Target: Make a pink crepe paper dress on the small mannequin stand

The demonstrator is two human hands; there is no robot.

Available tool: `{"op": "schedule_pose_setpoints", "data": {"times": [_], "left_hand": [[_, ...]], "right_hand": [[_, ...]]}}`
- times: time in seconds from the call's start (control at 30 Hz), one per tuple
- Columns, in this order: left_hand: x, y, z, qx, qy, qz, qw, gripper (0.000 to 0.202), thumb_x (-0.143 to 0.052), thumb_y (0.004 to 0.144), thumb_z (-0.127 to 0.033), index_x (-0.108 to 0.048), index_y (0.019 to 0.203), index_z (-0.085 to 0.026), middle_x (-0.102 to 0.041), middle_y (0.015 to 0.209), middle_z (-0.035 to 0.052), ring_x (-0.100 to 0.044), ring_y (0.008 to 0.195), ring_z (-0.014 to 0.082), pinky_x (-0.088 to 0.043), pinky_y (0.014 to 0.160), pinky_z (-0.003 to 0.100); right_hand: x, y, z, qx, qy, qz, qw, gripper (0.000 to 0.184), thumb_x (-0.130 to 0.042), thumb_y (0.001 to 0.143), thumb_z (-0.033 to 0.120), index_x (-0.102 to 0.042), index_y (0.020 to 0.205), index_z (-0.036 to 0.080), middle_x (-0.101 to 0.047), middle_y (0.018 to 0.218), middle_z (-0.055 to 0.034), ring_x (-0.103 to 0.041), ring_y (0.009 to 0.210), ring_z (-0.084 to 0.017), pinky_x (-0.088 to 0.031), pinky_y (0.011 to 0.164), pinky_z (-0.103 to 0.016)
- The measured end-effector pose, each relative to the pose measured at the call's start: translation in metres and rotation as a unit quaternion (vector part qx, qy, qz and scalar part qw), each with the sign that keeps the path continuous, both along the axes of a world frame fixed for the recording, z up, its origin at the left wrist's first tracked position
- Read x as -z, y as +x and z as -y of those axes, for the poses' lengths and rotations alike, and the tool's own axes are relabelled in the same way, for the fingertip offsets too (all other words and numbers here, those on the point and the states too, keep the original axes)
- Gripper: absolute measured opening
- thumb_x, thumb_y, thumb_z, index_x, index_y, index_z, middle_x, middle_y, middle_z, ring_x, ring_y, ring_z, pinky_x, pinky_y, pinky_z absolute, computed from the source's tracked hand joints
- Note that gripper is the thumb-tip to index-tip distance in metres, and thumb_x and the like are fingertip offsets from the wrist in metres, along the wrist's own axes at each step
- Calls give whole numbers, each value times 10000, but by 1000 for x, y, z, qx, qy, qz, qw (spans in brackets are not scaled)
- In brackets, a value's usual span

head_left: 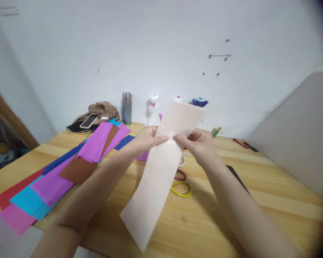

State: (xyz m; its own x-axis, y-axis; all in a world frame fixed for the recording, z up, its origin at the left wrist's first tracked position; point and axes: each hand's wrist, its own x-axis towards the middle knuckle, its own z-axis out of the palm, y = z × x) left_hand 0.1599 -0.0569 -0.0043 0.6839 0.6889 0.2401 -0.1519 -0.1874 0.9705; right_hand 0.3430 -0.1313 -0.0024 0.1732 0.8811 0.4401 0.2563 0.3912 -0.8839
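Observation:
A long pale pink strip of crepe paper [158, 175] hangs in the air above the wooden table [258, 186], slanting from upper right to lower left. My left hand [145, 140] pinches its left edge near the upper part. My right hand [199, 143] pinches it from the right at about the same height, thumb on the front. Both hands are closed on the strip. Under the strip lie scissors with red and yellow handles [181, 184].
Overlapping crepe sheets in purple [97, 143], brown, blue, cyan and red cover the table's left side. At the back stand a metal flask [127, 107], small bottles, and a brown cloth with a phone [88, 120] on it. A grey panel [298, 132] leans at the right.

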Motion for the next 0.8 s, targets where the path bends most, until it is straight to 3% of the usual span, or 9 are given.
{"op": "schedule_pose_setpoints", "data": {"times": [0.13, 0.3, 0.53, 0.8], "left_hand": [[9, 8, -2, 4, -65, 79, 995, 481, -934, 603, -455, -743, 893, -122, -787, 875, 94, -743, 782, 219, -576, 711, 296], [8, 3, -4, -1, -43, 80, 996, 515, -949, 608, -440, -761, 942, -96, -804, 924, 135, -760, 881, 263, -592, 794, 348], [9, -4, -12, -29, -35, 73, 996, 347, -921, 640, -315, -765, 871, -107, -790, 839, 86, -734, 766, 199, -566, 720, 304], [14, -6, -24, -18, -87, 124, 988, 242, -911, 642, -263, -794, 815, -141, -774, 812, 54, -720, 753, 183, -579, 787, 336]], "right_hand": [[-6, 4, 0, -48, -27, 3, 998, 244, -815, 679, 400, -727, 796, 205, -715, 687, -34, -619, 575, -159, -494, 510, -284], [-4, 3, -3, -33, -44, -2, 998, 241, -841, 653, 391, -692, 689, 205, -614, 563, 5, -533, 505, -127, -469, 483, -280], [-1, 2, -7, -7, -9, -16, 1000, 216, -822, 675, 397, -699, 616, 230, -569, 514, 18, -470, 480, -116, -427, 472, -289], [6, 11, -15, -74, -38, -123, 989, 157, -851, 595, 296, -720, 674, 258, -611, 578, 25, -507, 522, -117, -432, 517, -296]]}}
